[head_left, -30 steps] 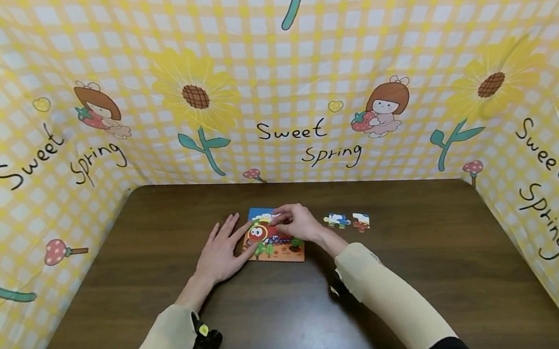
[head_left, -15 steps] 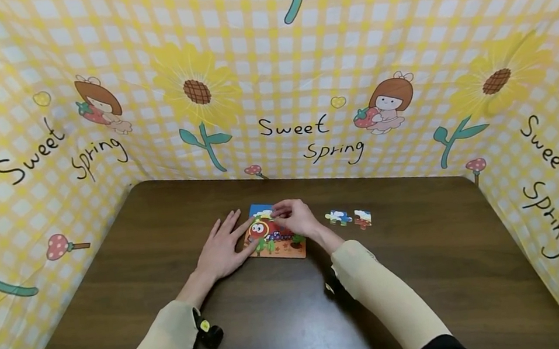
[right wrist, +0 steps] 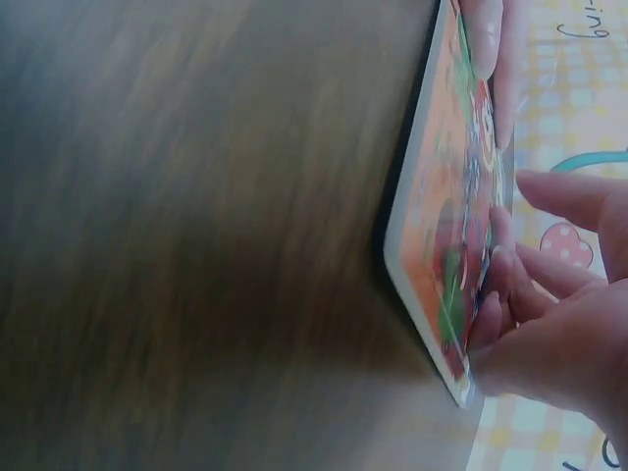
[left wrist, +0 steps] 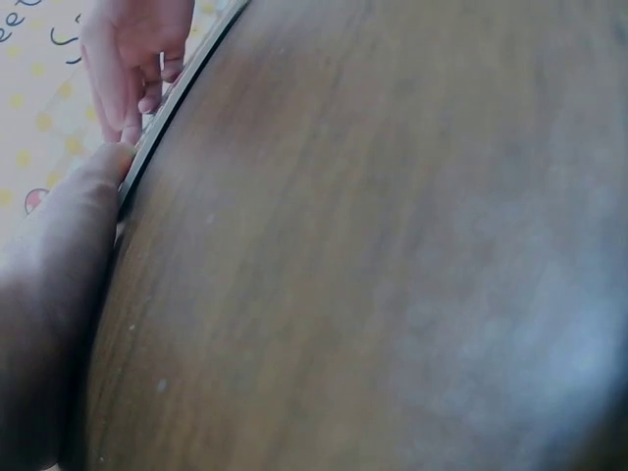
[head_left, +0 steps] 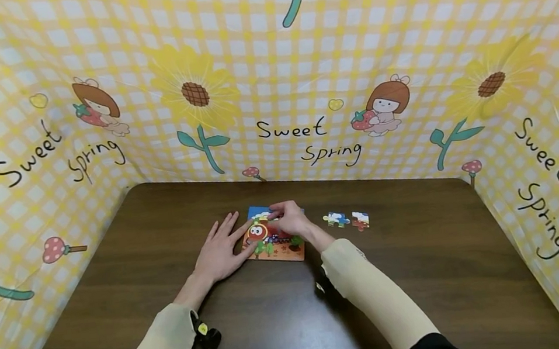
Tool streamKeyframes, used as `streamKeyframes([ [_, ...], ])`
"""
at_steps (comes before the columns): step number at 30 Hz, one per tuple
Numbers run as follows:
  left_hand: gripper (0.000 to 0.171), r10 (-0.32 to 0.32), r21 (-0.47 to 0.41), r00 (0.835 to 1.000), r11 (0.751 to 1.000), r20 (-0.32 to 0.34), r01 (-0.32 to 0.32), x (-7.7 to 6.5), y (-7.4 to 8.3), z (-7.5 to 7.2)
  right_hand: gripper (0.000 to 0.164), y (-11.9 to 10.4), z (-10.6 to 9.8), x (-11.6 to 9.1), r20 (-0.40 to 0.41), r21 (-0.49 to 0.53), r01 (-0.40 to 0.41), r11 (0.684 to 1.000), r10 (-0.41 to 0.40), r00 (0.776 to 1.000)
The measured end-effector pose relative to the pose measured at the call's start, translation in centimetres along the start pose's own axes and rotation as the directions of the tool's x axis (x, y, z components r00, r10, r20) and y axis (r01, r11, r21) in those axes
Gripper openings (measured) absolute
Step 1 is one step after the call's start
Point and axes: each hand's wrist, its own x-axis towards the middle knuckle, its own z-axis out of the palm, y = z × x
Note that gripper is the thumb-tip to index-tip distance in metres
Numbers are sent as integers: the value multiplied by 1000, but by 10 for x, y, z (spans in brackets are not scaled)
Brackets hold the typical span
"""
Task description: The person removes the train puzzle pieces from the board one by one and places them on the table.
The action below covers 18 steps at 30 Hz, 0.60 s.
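A jigsaw puzzle board [head_left: 281, 251] with a red cartoon character, blue sky and orange ground lies on the brown table. My left hand [head_left: 219, 254] rests on its left side, fingers spread and fairly straight. Over the board's upper right part is my right hand [head_left: 292, 221], fingers bent and fingertips down at the picture. In the right wrist view the right hand [right wrist: 559, 314] touches the board [right wrist: 442, 226] with some fingers, while one digit stands apart. Whether a piece is under or between these fingers is hidden.
Two loose puzzle pieces lie right of the board: a blue-and-white piece [head_left: 337, 219] and a red-and-white piece [head_left: 361, 221]. A yellow checked curtain [head_left: 267, 82] closes off the table's back and sides. Bare wood [head_left: 278, 328] spreads in front of the board.
My right hand has shifted slightly left and its forearm has swung left. My left hand stays on the board, and the two loose pieces lie where they were.
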Motion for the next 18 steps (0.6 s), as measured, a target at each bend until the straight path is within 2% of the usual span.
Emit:
streamKeyframes([
  [10, 76, -4, 11, 1000, 1000, 2, 4, 0, 3, -3, 44, -2, 8, 2, -88, 5, -26, 1000, 27, 996],
  [18, 76, -5, 11, 1000, 1000, 14, 5, 0, 3, -2, 40, 1, 9, 2, -119, 98, -6, 995, 18, 993],
])
